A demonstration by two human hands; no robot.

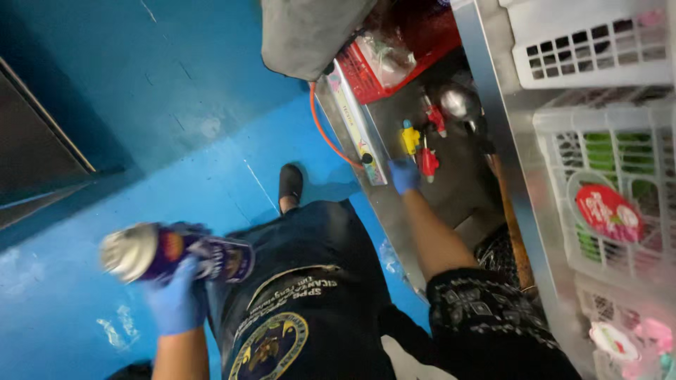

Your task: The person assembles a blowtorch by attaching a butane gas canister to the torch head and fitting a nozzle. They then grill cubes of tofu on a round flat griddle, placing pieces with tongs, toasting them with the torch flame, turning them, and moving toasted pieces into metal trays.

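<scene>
- Where the blue floor (pixel 211 190) shows at left, left hand (pixel 176 299), gloved, wraps fingers round a purple can (pixel 176 255), held sideways.
- Right hand (pixel 404 175), gloved, on steel shelf (pixel 451 190); fingers curled beside red tool (pixel 428 163), grip unclear.
- White baskets (pixel 598 49) far right.

1. My left hand (pixel 176 299) wears a blue glove and sits low at my left side, fingers (pixel 184 276) wrapped in a closed grip, bare forearm rising from below.
2. My right hand (pixel 403 175), also gloved in blue, reaches forward with the arm stretched nearly straight, forearm bare, fingers curled downward.
</scene>
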